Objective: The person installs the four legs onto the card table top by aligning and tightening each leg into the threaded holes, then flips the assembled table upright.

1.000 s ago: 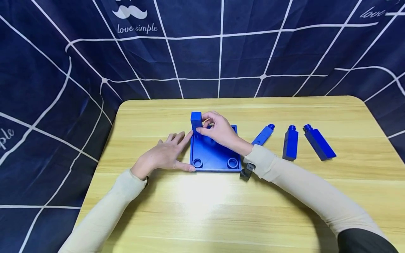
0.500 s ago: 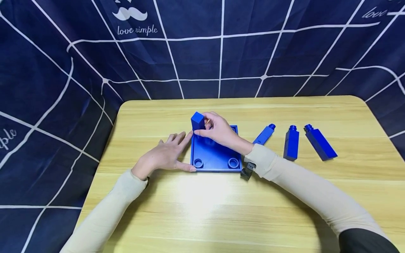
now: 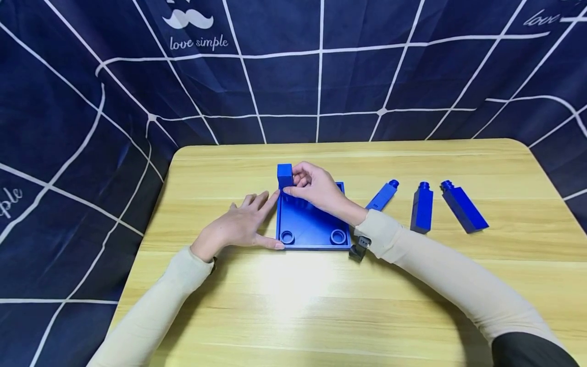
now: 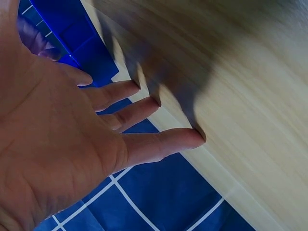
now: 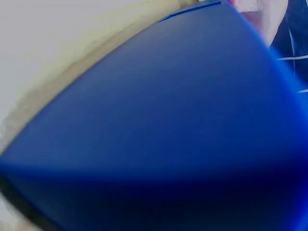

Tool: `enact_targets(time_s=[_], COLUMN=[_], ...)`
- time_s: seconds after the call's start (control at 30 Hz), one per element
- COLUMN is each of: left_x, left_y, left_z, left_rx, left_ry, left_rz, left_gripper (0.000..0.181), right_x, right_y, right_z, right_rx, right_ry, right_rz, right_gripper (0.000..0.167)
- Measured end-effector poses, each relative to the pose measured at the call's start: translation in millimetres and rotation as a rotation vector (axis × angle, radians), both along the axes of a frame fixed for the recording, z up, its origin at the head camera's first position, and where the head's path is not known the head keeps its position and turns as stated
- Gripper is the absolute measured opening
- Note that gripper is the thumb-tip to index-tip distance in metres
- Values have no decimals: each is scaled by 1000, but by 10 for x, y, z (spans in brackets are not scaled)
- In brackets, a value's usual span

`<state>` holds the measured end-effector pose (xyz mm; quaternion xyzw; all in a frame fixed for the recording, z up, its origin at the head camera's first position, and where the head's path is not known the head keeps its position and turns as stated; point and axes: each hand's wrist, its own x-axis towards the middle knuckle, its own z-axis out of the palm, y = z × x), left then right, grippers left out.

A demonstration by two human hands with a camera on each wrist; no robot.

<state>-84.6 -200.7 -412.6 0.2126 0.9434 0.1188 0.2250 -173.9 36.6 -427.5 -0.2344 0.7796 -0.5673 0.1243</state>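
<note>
A blue square tray [image 3: 312,224] with raised edges lies on the table, round sockets at its two near corners. At its far left corner stands a blue square post [image 3: 285,175], pinched between the thumb and fingers of the right hand [image 3: 316,187]. The left hand [image 3: 243,223] is spread along the tray's left side, thumb at the near left corner and index finger at the far left one. In the left wrist view the left hand [image 4: 62,125] has its fingers extended beside the blue tray [image 4: 82,43]. A blue surface fills most of the right wrist view.
Three more blue posts lie right of the tray on the wooden table [image 3: 293,306]: one [image 3: 382,196] partly behind the right sleeve, one [image 3: 422,209] in the middle and one [image 3: 465,209] farthest right. Dark blue cloth with white lines [image 3: 284,86] hangs behind and at the sides.
The post in the right hand has turned about its upright axis, an edge facing forward half a second ago and a flat face now. The left hand has kept its place.
</note>
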Motion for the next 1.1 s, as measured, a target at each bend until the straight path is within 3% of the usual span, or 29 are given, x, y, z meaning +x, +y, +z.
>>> enact_targets(time_s=[0.2,0.4,1.1], left_x=[-3,23,-1], left_y=[-4,6,4], left_z=[-18,23,17], left_rx=[-5,6,3], left_ry=[-4,6,4], left_rz=[-1,-5,-10], left_gripper=[134,134,133], right_x=[17,31,55], right_y=[10,13,-1], right_z=[15,7,-17], right_rx=[49,50,60], right_ry=[12,0,56], right_rz=[-12,-5,-1], right_gripper=[36,36,45])
